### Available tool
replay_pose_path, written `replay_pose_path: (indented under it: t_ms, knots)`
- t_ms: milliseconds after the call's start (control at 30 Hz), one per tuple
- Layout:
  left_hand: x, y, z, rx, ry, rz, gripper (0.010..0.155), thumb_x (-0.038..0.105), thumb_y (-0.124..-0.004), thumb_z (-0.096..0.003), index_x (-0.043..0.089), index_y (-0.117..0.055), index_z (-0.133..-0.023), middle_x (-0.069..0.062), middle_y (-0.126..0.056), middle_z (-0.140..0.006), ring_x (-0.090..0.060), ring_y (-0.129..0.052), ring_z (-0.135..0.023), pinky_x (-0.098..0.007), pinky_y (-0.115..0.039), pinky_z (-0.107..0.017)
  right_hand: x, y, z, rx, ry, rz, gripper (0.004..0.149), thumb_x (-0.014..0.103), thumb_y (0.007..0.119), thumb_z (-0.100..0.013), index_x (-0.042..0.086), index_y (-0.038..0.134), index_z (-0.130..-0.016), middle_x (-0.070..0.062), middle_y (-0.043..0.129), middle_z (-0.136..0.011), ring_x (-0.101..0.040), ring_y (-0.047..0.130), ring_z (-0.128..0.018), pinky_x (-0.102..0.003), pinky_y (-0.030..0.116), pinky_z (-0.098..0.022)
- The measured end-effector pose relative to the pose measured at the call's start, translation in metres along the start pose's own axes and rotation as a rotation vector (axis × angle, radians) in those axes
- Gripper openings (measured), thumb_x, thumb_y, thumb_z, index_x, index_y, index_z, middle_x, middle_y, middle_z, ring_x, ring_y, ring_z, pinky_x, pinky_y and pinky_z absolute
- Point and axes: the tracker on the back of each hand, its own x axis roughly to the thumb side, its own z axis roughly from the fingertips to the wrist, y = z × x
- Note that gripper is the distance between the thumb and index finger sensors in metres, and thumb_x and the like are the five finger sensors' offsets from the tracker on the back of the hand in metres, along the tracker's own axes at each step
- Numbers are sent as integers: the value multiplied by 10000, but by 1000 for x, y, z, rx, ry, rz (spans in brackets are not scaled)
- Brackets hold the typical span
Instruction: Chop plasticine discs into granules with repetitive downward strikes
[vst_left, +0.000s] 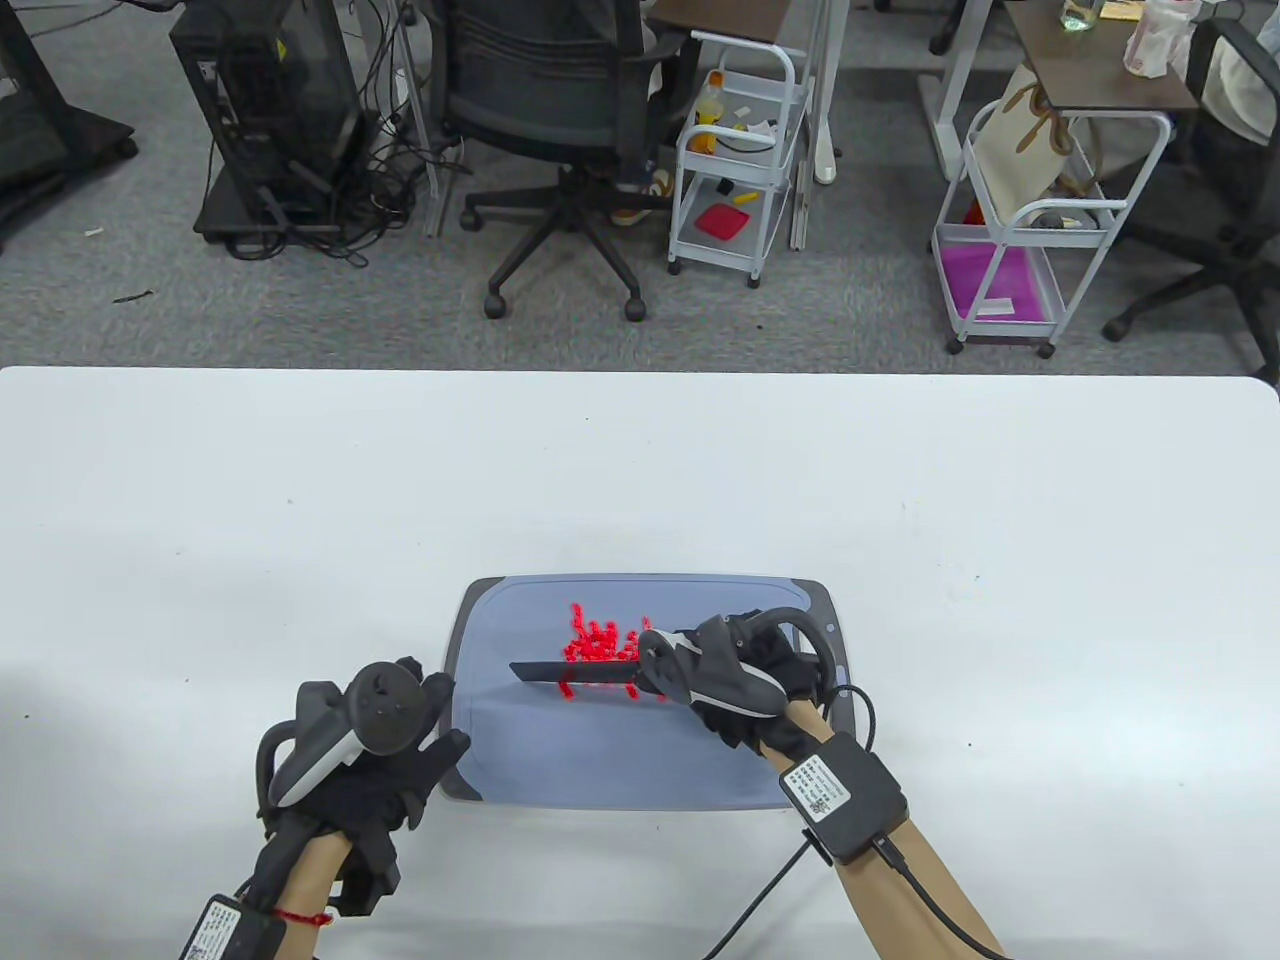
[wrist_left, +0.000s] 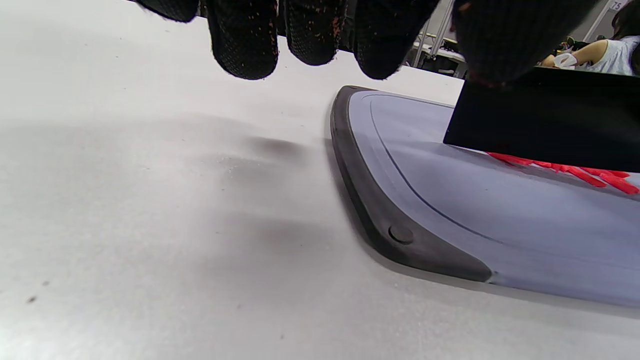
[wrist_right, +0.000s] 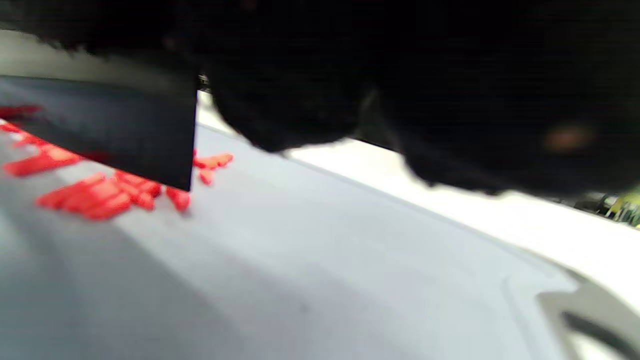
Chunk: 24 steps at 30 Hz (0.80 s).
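Red plasticine pieces (vst_left: 598, 648) lie in a loose heap on the grey-blue cutting board (vst_left: 640, 760). My right hand (vst_left: 740, 680) grips the handle of a black knife (vst_left: 570, 671), whose blade lies across the heap, pointing left. In the right wrist view the blade (wrist_right: 115, 135) stands on the red pieces (wrist_right: 100, 197), blurred. In the left wrist view the blade (wrist_left: 545, 117) sits over the pieces (wrist_left: 570, 172). My left hand (vst_left: 400, 740) rests at the board's left edge, its fingers (wrist_left: 245, 45) hanging free above the table beside the board's rim (wrist_left: 370, 200).
The white table (vst_left: 200, 520) surrounds the board on all sides. Beyond the far edge stand an office chair (vst_left: 560, 120), two white carts (vst_left: 735, 150) and a computer tower (vst_left: 270, 110) on the floor.
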Motion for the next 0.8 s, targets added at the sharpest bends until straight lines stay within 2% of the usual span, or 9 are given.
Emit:
replay_pose_path:
  t_ms: [133, 233, 300, 367, 533, 667, 800]
  knots:
    - [1, -3, -2, -15, 0, -8, 715, 638, -650, -461, 356, -621, -1117, -67, -522, -1280, -438, -659, -1102, -666, -463, -763, -5, 9, 3, -60, 27, -87, 733, 728, 671, -288, 147, 1017, -571, 111, 1017, -145, -187, 1088, -13, -503, 927, -179]
    - [2, -3, -2, -17, 2, -9, 716, 638, -650, -461, 354, -620, -1117, -68, -525, -1278, -436, -659, -1102, -666, -464, -762, -4, 10, 4, -46, 22, -75, 726, 725, 674, -294, 148, 1014, -575, 106, 1017, -154, -195, 1087, -20, -505, 924, -183]
    - [2, -3, 0, -15, -1, -10, 715, 638, -651, -459, 356, -623, -1116, -69, -526, -1278, -437, -662, -1101, -666, -465, -762, -2, 3, -2, 45, 32, -29, 728, 721, 674, -292, 142, 1013, -574, 101, 1019, -152, -200, 1091, -22, -512, 922, -185]
    - [1, -3, 0, -17, 2, -3, 715, 637, -650, -461, 354, -622, -1117, -65, -525, -1278, -438, -660, -1101, -667, -463, -762, -3, -6, -6, 79, 23, 19, 734, 718, 674, -290, 132, 1012, -577, 97, 1021, -155, -207, 1094, -23, -521, 920, -182]
    - [-1, 0, 1, -7, 4, 1, 716, 638, -651, -459, 355, -624, -1116, -68, -526, -1278, -438, -659, -1101, -667, -463, -762, -6, -27, -3, 27, -6, 81, 734, 725, 689, -288, 143, 1023, -585, 95, 1028, -154, -207, 1086, -27, -518, 916, -189]
    - [-2, 3, 0, 3, 6, 18, 715, 637, -651, -461, 355, -622, -1118, -67, -525, -1279, -437, -659, -1102, -667, -463, -763, -11, -23, 1, 40, 2, 4, 733, 727, 697, -288, 143, 1022, -589, 96, 1028, -158, -207, 1085, -30, -517, 917, -189]
    - [-1, 2, 0, -1, 5, 5, 715, 638, -651, -460, 356, -621, -1117, -68, -527, -1278, -440, -661, -1100, -668, -463, -762, -9, -15, 3, 44, -2, 6, 730, 728, 695, -287, 148, 1024, -585, 98, 1028, -155, -205, 1087, -29, -515, 918, -188]
